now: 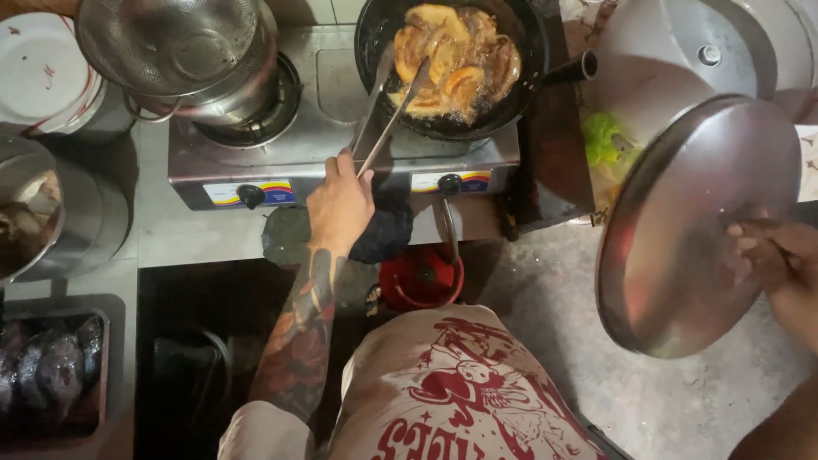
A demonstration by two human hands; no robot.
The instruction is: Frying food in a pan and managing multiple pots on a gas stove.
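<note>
My left hand (pixel 339 204) grips metal tongs (pixel 388 102) whose tips reach into a black frying pan (pixel 535 53) on the right burner of a steel two-burner stove (pixel 332 136). Golden-brown fried pieces (pixel 452 55) sizzle in oil inside the pan, and the tongs touch one near the pan's front edge. My right hand (pixel 771 255) holds a large round metal lid (pixel 694 226) tilted upright at the right, away from the pan.
A metal strainer sits in a pot (pixel 183 51) on the left burner. White plates (pixel 38 68) are stacked far left, with a metal bowl (pixel 25 213) below them. A red gas cylinder (pixel 422 277) stands under the stove. A tray of dark pieces (pixel 47 366) lies at bottom left.
</note>
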